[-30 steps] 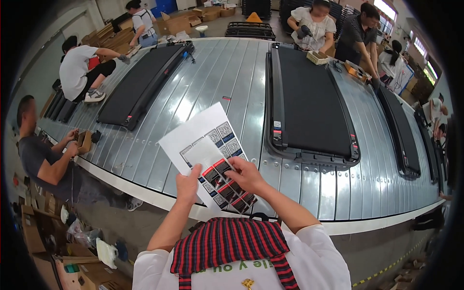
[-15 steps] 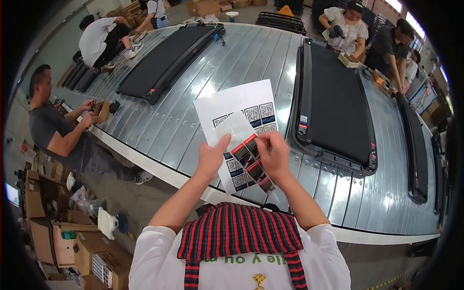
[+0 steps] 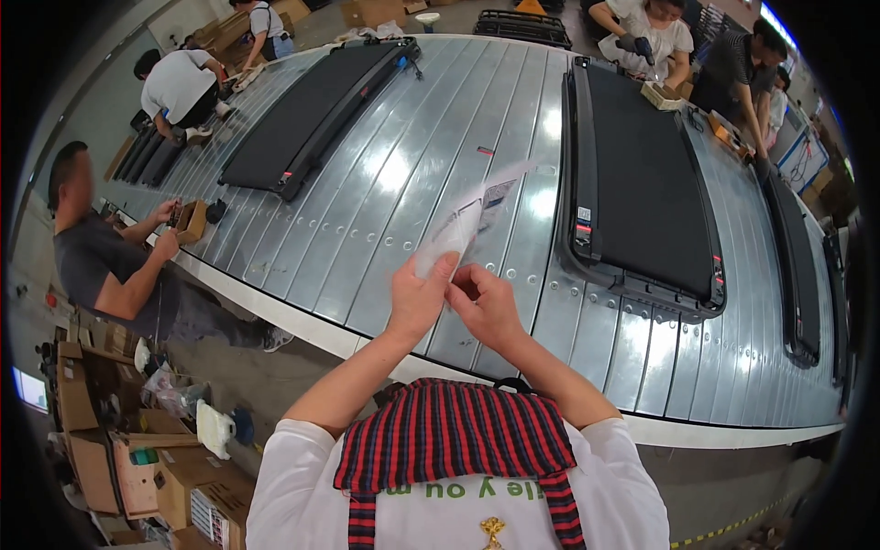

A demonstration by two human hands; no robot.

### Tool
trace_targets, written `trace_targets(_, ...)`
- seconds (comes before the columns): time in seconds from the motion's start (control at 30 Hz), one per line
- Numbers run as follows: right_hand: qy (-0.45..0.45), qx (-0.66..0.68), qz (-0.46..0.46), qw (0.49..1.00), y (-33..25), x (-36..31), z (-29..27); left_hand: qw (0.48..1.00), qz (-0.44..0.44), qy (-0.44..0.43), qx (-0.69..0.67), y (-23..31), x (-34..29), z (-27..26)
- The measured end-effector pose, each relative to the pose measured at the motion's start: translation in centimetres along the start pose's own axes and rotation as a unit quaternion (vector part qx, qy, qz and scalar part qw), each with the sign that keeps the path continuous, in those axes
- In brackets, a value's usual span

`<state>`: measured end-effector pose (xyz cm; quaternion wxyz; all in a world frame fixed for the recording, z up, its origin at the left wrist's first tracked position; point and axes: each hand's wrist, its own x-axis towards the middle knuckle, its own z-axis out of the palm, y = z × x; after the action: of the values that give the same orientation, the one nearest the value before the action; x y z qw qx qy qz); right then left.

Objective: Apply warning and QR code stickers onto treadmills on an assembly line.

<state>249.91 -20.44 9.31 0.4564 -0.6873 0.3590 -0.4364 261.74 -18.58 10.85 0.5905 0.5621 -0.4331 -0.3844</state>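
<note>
My left hand [image 3: 421,291] is closed around sheets of stickers [image 3: 469,215], now turned nearly edge-on and blurred, their far ends rising over the metal tabletop. Dark printing shows on one face. My right hand [image 3: 482,301] sits against the left one, close to the sheets' near edge. Its thumb and fingers are curled together, and whatever they pinch is hidden. Ahead on the tabletop lies a small red-and-black label [image 3: 486,150]. To the right rests a long black cover panel [image 3: 653,183] in a black frame, with small stickers on its near corners.
The metal-slatted table [image 3: 431,119] has a white edge. Another black panel [image 3: 312,115] lies left, a further one [image 3: 786,266] far right. One person [image 3: 119,247] at the left holds parts by a small box [image 3: 192,222]; others work around the far side. Cardboard boxes [image 3: 188,477] crowd the lower left.
The sheets, facing up and spread out before, have been tipped nearly edge-on and drawn together. My right hand has moved left and nearer, off the red-and-black stickers. The label on the table is now visible.
</note>
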Motion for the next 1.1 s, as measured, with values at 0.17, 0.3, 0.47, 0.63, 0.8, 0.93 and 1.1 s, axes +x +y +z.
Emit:
trace_targets(0.17,-0.021,0.001,0.042,0.999,1.0,0.3,0.2,0.999,0.011,-0.042,0.028,-1.2,0.4,-0.5)
trace_targets(0.3,-0.055,-0.014,0.027,0.998,0.2,0.6,-0.3,0.997,0.032,-0.056,0.038,-1.6,0.6,-1.0)
trace_targets(0.47,-0.111,-0.035,0.017,0.993,0.8,1.4,-0.5,0.993,0.066,-0.059,0.082,-2.1,1.0,-1.7)
trace_targets(0.63,-0.134,-0.029,0.036,0.99,-0.2,1.7,-0.5,0.993,0.087,-0.047,0.06,-2.0,1.0,-1.9)
trace_targets(0.8,-0.122,-0.006,-0.016,0.992,1.5,1.7,0.9,0.985,-0.055,-0.075,0.142,-1.5,0.6,-3.8)
trace_targets(0.93,-0.153,-0.005,-0.003,0.988,1.4,2.0,0.7,0.992,0.001,-0.066,0.108,-2.0,0.2,-4.0)
trace_targets(1.1,-0.193,0.079,0.037,0.977,1.5,2.1,0.3,0.994,-0.003,-0.07,0.084,-1.6,0.5,-4.3)
